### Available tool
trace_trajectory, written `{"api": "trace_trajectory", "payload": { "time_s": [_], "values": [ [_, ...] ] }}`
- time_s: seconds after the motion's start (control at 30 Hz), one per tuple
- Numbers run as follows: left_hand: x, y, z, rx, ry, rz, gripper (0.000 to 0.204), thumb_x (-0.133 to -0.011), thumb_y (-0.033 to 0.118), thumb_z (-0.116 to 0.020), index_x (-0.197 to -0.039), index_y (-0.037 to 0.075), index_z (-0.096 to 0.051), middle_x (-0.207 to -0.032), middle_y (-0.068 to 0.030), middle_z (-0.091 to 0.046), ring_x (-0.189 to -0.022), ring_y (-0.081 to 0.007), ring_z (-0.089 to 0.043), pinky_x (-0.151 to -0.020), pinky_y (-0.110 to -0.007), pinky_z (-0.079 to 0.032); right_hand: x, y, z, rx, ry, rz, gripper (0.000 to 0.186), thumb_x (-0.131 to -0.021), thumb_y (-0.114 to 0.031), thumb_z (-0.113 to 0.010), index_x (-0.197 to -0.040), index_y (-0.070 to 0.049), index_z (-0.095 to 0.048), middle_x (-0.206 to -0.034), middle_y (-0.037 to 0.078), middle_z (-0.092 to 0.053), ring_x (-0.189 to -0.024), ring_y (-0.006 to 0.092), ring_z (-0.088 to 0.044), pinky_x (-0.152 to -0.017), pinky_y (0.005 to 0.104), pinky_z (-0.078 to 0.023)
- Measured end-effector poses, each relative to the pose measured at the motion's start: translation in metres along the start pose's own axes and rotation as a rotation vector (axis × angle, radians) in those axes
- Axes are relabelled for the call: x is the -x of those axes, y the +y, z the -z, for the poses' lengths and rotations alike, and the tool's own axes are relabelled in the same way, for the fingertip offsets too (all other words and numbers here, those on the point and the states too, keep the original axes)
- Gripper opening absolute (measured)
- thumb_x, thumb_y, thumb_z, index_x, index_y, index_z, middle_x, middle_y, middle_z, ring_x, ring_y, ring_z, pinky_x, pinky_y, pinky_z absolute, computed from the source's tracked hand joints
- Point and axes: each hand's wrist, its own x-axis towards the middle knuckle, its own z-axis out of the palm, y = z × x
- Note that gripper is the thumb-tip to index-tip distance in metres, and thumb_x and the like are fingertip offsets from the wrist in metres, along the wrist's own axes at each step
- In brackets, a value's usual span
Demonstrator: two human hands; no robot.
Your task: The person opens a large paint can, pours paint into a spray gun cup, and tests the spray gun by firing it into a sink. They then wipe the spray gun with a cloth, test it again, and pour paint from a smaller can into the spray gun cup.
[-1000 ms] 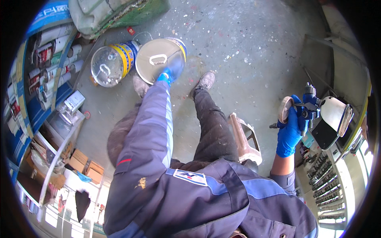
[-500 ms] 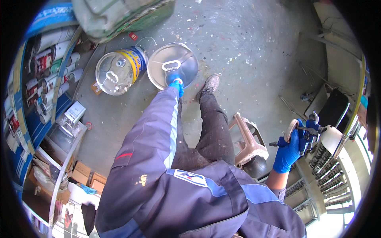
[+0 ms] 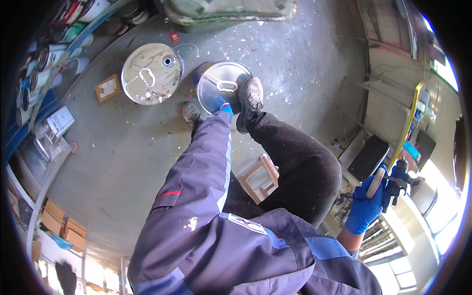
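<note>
A metal pail (image 3: 223, 78) with a silver lid and a white carrying handle stands on the floor ahead of me. My left hand (image 3: 226, 109), in a blue glove, is at the near edge of that lid. Its fingers look closed round a small pale thing with a reddish edge, too small to name. My right shoe (image 3: 251, 98) presses against the pail's right side and overlaps its rim. Out to the right, my blue-gloved right hand (image 3: 366, 209) grips a spray gun (image 3: 397, 181) with dark knobs. A beige ring-like piece (image 3: 376, 183) shows by its fingers.
Left of the pail stands a second pail (image 3: 147, 86) with a spout opening, beside a small cardboard box (image 3: 107, 88). A pinkish stool (image 3: 259, 178) is near my legs. Shelves of cans (image 3: 49, 73) line the left; a green-edged bin (image 3: 231, 12) stands at the back.
My right leg has bent and its shoe has come against the pail's right side. The view has shifted. Left hand stays at the lid's near edge; right hand still holds the spray gun.
</note>
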Motion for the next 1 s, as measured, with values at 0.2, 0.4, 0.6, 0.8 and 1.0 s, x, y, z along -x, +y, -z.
{"api": "trace_trajectory", "payload": {
  "time_s": [0.2, 0.4, 0.6, 0.8, 1.0],
  "values": [
    [0.017, -0.013, -0.017, 0.05, 0.028, -0.033, 0.019, -0.094, 0.025, -0.052, -0.104, 0.011, -0.059, -0.088, -0.0125, -0.058, -0.08, -0.0259, -0.057, -0.068, -0.041, -0.047, -0.004, -0.013, -0.052, 0.051, -0.074, 0.098, 0.025, -0.098, -0.015, -0.053, -0.12, -0.003, -0.059, -0.071, -0.003, -0.049, -0.055, 0.0039, -0.046, -0.045, 0.0178, -0.033],
    [0.051, -0.016, -0.02, -0.011, 0.134, -0.084, 0.022, -0.093, 0.021, -0.052, -0.108, 0.009, -0.06, -0.096, -0.0165, -0.06, -0.091, -0.0286, -0.059, -0.077, -0.043, -0.049, -0.007, -0.031, -0.067, -0.104, -0.241, 0.055, 0.031, -0.099, -0.016, -0.051, -0.126, -0.001, -0.054, -0.072, -0.003, -0.049, -0.059, 0.0042, -0.047, -0.046, 0.0178, -0.034],
    [0.099, 0.001, -0.028, -0.466, 0.43, -0.281, 0.025, -0.092, 0.017, -0.053, -0.113, 0.007, -0.061, -0.105, -0.0204, -0.062, -0.101, -0.0312, -0.062, -0.086, -0.046, -0.05, -0.007, -0.044, -0.064, -0.059, -0.112, 0.113, 0.033, -0.099, -0.02, -0.051, -0.125, 0.0, -0.056, -0.074, -0.001, -0.051, -0.059, 0.0046, -0.045, -0.044, 0.0181, -0.032],
    [0.107, 0.03, -0.022, -1.729, 0.283, -0.916, 0.029, -0.09, 0.015, -0.054, -0.116, 0.006, -0.063, -0.111, -0.0239, -0.064, -0.11, -0.0337, -0.063, -0.093, -0.047, -0.051, -0.005, -0.031, -0.053, -0.132, -0.004, 0.053, 0.033, -0.098, -0.021, -0.054, -0.123, -0.001, -0.057, -0.073, 0.001, -0.054, -0.055, 0.0059, -0.045, -0.043, 0.0183, -0.032],
    [0.06, 0.048, -0.015, -2.105, -0.209, -0.516, 0.026, -0.091, 0.023, -0.055, -0.109, 0.011, -0.071, -0.118, -0.0151, -0.066, -0.106, -0.0334, -0.066, -0.092, -0.045, -0.051, -0.005, -0.011, -0.032, -0.223, 0.094, 0.035, 0.033, -0.097, -0.02, -0.055, -0.123, -0.001, -0.057, -0.074, 0.002, -0.056, -0.053, 0.0063, -0.045, -0.043, 0.019, -0.031]
  ]
}}
